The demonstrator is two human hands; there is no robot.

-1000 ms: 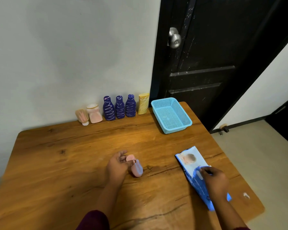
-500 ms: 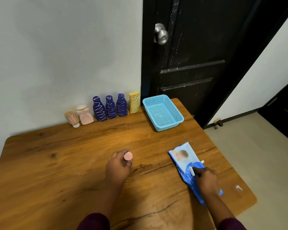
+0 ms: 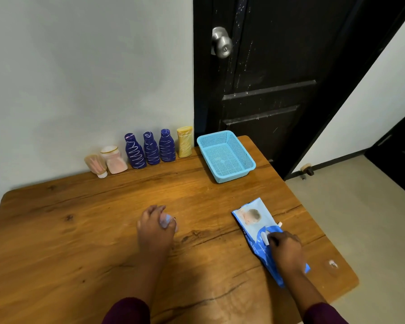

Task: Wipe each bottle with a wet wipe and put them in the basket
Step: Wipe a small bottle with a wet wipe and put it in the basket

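1. Left hand (image 3: 156, 228): clenched round the small bottle (image 3: 167, 222) and holding it low over the table (image 3: 63, 242). I see only a pale patch of the bottle between the fingers. I cannot tell whether its base touches the wood or how its cap stands.

2. Right hand (image 3: 285, 250): fingers curled on the wipe pack (image 3: 251, 222), pinching at a white tab (image 3: 264, 237) by the opening. I cannot tell whether the tab is a wipe or the seal flap.

3. Hazard, pack. The pack lies flat and loose, and nothing weighs it down but the hand that is pulling. I judge that a one-handed draw may lift or drag the whole pack, or bring out several wipes at once. Its near end lies toward the right edge of the table, so a sideways tug could send it over.

4. Hazard, bottle. A wet wipe on a smooth small bottle lowers friction. A loose hold could let it squirt free and roll.

5. Hazard, basket (image 3: 229, 177): it sits at the far right corner, close to the edge, and looks light. I judge that a bottle dropped in rather than set down may shove it off.

6. Hazard, row. Three blue bottles (image 3: 151, 149), the yellow bottle (image 3: 184, 142), the pink jar (image 3: 114, 161) and the beige tube (image 3: 95, 163) stand packed against the wall. The tube leans on its cap. Pulling out one may topple its neighbours.
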